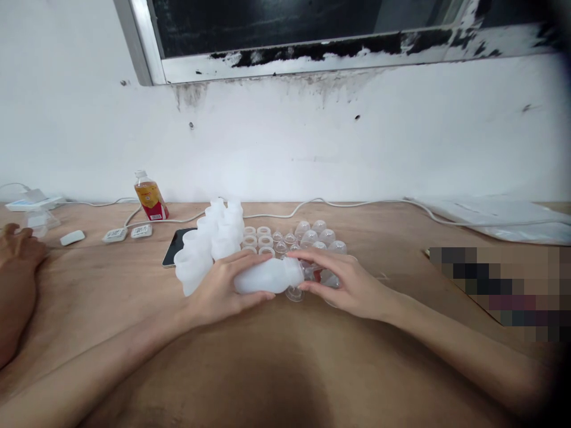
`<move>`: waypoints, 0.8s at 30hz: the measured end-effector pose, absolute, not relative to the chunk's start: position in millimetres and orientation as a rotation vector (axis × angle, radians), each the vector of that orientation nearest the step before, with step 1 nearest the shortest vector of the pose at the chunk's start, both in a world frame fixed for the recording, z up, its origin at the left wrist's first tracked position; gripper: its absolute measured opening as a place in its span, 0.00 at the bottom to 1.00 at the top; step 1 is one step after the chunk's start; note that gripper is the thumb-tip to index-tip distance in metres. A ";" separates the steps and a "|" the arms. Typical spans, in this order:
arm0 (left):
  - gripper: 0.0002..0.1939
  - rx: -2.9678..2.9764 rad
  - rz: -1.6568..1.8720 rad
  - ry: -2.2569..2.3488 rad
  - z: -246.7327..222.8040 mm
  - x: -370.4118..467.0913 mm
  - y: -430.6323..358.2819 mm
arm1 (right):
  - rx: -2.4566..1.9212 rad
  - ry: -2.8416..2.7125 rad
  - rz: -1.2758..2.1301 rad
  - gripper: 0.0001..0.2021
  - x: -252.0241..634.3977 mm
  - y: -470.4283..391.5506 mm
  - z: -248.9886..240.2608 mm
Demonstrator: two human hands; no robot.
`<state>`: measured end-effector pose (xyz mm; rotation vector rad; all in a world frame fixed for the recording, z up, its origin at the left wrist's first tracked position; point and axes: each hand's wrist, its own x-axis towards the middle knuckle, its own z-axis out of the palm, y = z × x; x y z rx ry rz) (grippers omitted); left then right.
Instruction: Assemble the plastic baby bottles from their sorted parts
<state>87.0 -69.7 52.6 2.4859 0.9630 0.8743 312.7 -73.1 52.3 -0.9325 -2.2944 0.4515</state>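
Observation:
A milky white baby bottle (261, 276) lies on its side between my hands, just above the table, its neck pointing right. My left hand (216, 291) is closed round the bottle's body, thumb in front. My right hand (354, 285) grips the collar (295, 271) at the neck end between thumb and fingers. A clear part at the neck is partly hidden by my fingers. Behind my left hand stand several white bottles (194, 255) in rows. Beyond the held bottle are white collar rings (265, 241), clear nipples (281, 246) and clear domed caps (308, 239).
A phone (177, 246) lies beside the bottles. Farther left are a drink bottle (150, 197), small white packs (115, 235) and another person's hand (20, 246). A white cable (307, 205) runs along the wall; a plastic bag (491, 220) lies back right.

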 end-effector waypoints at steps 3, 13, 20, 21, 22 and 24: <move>0.25 2.546 0.879 0.922 50.3 87.4 -72.3 | -1.062 -2.111 0.777 0.16 306.5 -74.9 44.8; 0.25 2.328 0.873 0.949 56.5 89.2 -73.3 | -1.002 -2.323 0.464 0.24 312.5 -78.0 63.5; 0.21 2.125 0.722 0.866 63.9 90.4 -75.1 | -0.961 -2.422 0.401 0.19 314.9 -79.8 62.7; 0.22 2.178 0.744 0.870 62.9 90.1 -75.7 | -0.974 -2.394 0.429 0.19 313.6 -80.4 60.2; 0.23 2.246 0.769 0.874 61.3 89.7 -76.3 | -0.983 -2.356 0.469 0.18 311.9 -80.9 57.4; 0.25 2.410 0.813 0.876 56.4 89.0 -77.4 | -1.008 -2.250 0.587 0.14 307.5 -82.0 51.7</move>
